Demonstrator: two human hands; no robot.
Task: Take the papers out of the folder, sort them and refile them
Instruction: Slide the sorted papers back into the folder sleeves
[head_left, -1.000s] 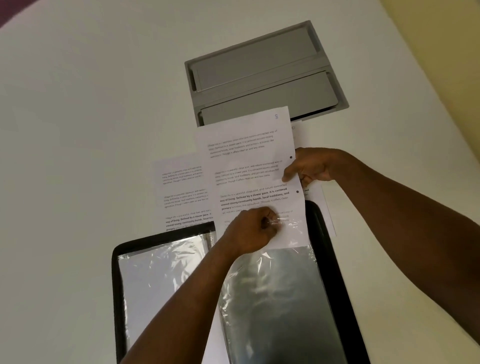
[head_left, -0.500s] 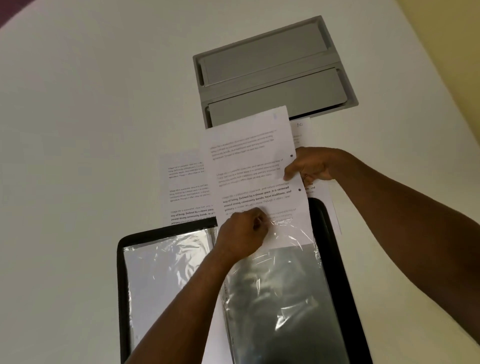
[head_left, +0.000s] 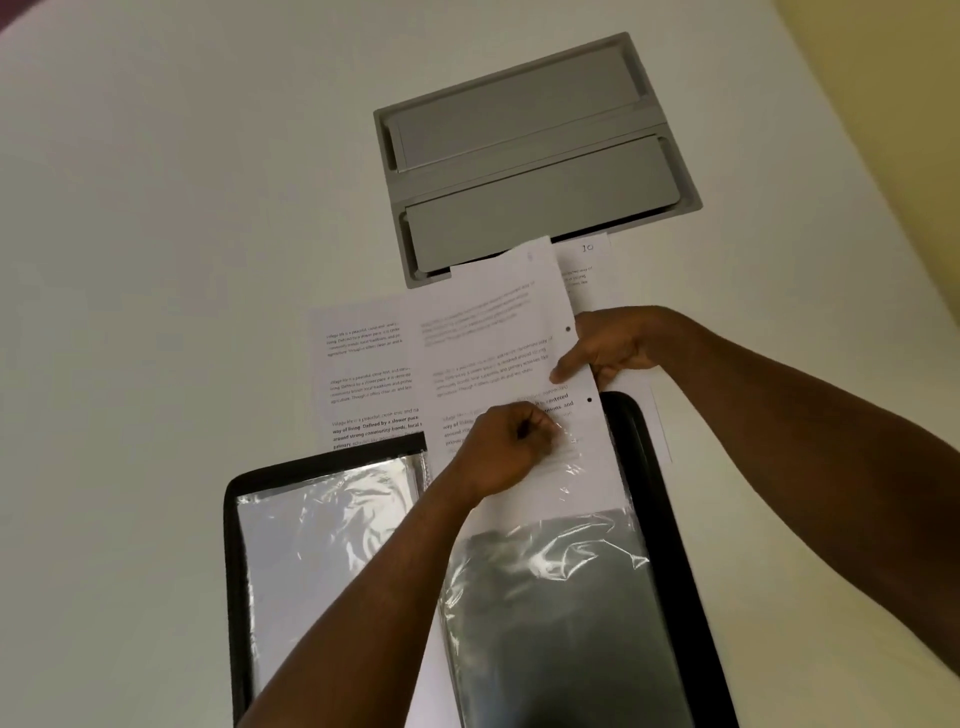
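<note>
We see a matt white table (head_left: 156, 260), smooth, no grain. Grey hatch (head_left: 535, 156) set into it: brushed metal look, maybe painted plastic, we can't tell from here. Sheets are plain matt white paper (head_left: 493, 332) with black print, punched holes on the right edge; second sheet (head_left: 363, 374) same stock. Folder (head_left: 670, 519) has a black matt rim, looks like soft plastic or leatherette. Sleeves (head_left: 545, 597) inside are clear glossy plastic film, wrinkled, strong glare; left sleeve (head_left: 322, 519) same film over white paper.
</note>
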